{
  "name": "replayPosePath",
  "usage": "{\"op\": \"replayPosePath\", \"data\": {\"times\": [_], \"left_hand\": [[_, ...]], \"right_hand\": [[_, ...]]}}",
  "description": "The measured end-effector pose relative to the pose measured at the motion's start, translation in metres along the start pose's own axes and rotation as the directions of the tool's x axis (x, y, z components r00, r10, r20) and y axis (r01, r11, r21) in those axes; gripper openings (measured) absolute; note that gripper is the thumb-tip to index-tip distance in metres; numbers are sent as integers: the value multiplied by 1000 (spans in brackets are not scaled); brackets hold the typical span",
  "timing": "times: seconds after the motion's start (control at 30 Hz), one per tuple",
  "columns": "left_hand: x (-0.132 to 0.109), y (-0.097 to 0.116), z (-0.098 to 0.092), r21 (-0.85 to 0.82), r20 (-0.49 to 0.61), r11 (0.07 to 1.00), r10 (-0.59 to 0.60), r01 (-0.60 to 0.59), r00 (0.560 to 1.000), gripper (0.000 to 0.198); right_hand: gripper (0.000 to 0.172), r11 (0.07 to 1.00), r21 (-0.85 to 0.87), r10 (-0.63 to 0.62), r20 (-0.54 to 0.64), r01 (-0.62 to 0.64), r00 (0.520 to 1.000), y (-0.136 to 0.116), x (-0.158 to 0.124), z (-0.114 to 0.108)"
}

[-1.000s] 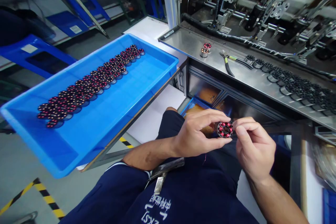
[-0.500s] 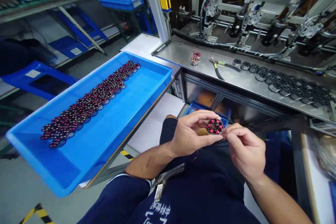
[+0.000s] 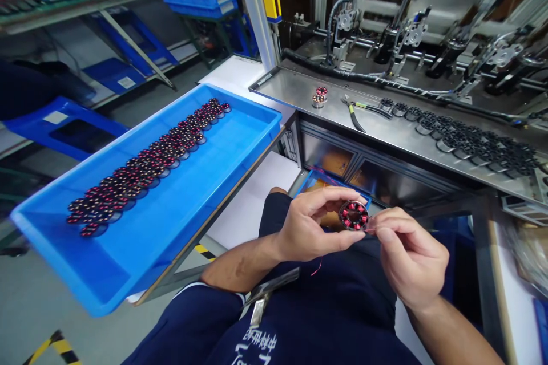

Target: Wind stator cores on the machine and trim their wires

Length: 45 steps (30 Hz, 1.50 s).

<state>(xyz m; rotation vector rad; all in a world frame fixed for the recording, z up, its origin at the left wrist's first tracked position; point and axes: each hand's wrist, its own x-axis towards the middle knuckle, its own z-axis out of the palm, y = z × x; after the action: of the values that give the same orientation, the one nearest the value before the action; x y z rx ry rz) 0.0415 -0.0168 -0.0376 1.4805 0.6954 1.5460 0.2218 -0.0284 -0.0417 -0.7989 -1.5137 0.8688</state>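
Note:
Between the thumb and fingers of my left hand (image 3: 310, 219) is a round motor stator (image 3: 353, 215), its ring of red-wound coils facing up toward me. My right hand (image 3: 411, 251) is close on its right side, thumb and forefinger pinched on a thin red wire (image 3: 370, 230) that runs to the stator's lower right edge. A loose red wire end (image 3: 317, 267) hangs below my left hand. Two wound stators (image 3: 318, 101) stand on the metal ledge ahead, beside a pair of cutting pliers (image 3: 354, 115) with black and yellow-green handles.
At the left, a blue tray (image 3: 240, 154) holds rows of wound stators (image 3: 145, 168). Many bare black stator cores (image 3: 471, 140) line the metal ledge (image 3: 295, 88) on the right. Behind it stands a winding machine (image 3: 411, 34). A blue bin (image 3: 312, 179) sits below, beyond my hands.
My right hand has drawn slightly right and down, with the wire pinched in it. The stator in my left hand has shifted a little right and turned more toward me.

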Motion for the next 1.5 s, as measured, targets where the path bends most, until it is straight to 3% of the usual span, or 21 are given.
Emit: {"op": "replayPosePath", "data": {"times": [0.23, 0.33, 0.43, 0.6, 0.7, 0.8, 0.9, 1.0, 1.07, 1.17, 1.27, 1.3, 1.37, 1.43, 1.5], "left_hand": [[1, 4, -3, -118, 73, 990, -66, 74, 995, 41], [1, 4, -4, -122, 84, 990, -56, 66, 995, 41], [1, 6, -4, -58, 52, 998, -25, 28, 998, 41], [2, 8, -2, 176, -50, 975, 143, -133, 988, 44], [3, 9, -1, 134, -56, 983, 133, -125, 990, 45], [4, 9, -3, -80, -10, 997, 19, -19, 1000, 44], [5, 11, -5, -266, 79, 947, -164, 180, 983, 41], [6, 15, -5, -343, 177, 863, -329, 371, 928, 39], [7, 17, -5, -376, 236, 801, -404, 467, 884, 37], [9, 17, -6, -438, 305, 691, -488, 575, 818, 36], [10, 13, -6, -502, 325, 610, -524, 613, 787, 43], [10, 12, -5, -517, 309, 613, -518, 598, 798, 45], [9, 10, -1, -518, 232, 691, -454, 505, 860, 46], [7, 9, 3, -457, 123, 828, -302, 324, 945, 48], [5, 8, 9, -348, 13, 933, -98, 96, 995, 53]], "right_hand": [[42, 953, -157, -239, 145, 261, 960, -6, 18, -6], [40, 916, -203, -320, 157, 347, 934, -9, 21, -3], [33, 921, -244, -293, 85, 305, 952, -13, 16, 4], [34, 952, -174, -251, 39, 254, 967, -14, 5, 17], [36, 955, -112, -268, 60, 273, 961, -11, 6, 14], [41, 960, -86, -258, 92, 266, 962, -8, 17, 2], [52, 954, -72, -271, 214, 291, 939, -8, 35, -11], [53, 932, -41, -312, 411, 360, 856, -12, 53, -18], [48, 920, -27, -330, 482, 390, 812, -14, 61, -18], [36, 890, -53, -372, 490, 453, 788, -18, 62, -18], [35, 784, -234, -447, 431, 575, 784, -17, 49, -20], [36, 729, -315, -474, 409, 608, 780, -16, 42, -21], [40, 631, -444, -532, 349, 636, 772, -13, 27, -23], [45, 593, -517, -570, 271, 617, 776, -10, 14, -20], [48, 610, -547, -575, 193, 574, 795, -8, 6, -14]]}}
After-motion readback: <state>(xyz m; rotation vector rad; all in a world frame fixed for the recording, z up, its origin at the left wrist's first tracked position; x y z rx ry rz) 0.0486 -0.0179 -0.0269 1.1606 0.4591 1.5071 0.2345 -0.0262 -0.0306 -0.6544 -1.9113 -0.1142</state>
